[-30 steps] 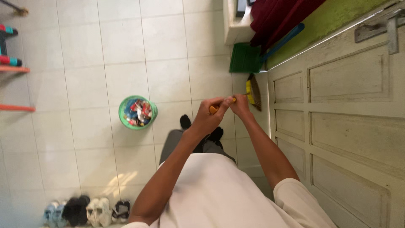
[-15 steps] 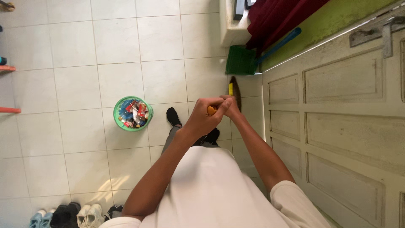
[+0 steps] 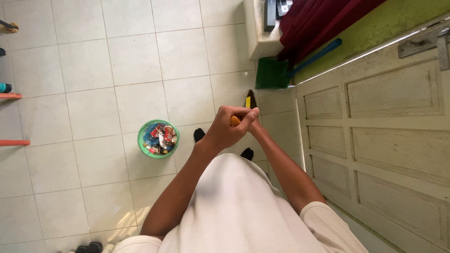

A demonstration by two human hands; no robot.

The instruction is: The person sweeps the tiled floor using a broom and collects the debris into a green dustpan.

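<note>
I look straight down at my own body on a white tiled floor (image 3: 93,70). My left hand (image 3: 228,129) is closed around the orange end of a broom handle (image 3: 234,121). My right hand (image 3: 255,126) grips the same handle just below, mostly hidden behind the left one. The broom head (image 3: 250,100), dark bristles with a yellow band, rests on the floor just ahead of my hands. A green dustpan (image 3: 272,73) with a blue handle (image 3: 316,56) leans by the wall beyond it.
A green basket (image 3: 158,138) full of small colourful items stands on the tiles to my left. A pale panelled door (image 3: 375,122) fills the right side. A dark red curtain (image 3: 318,18) hangs at the top. Orange bars (image 3: 11,96) show at the left edge.
The broom head has swept leftward, away from the door, and closer under my hands. My hands stayed on the handle. The view shifted, so the shoes at the bottom left are nearly out of frame.
</note>
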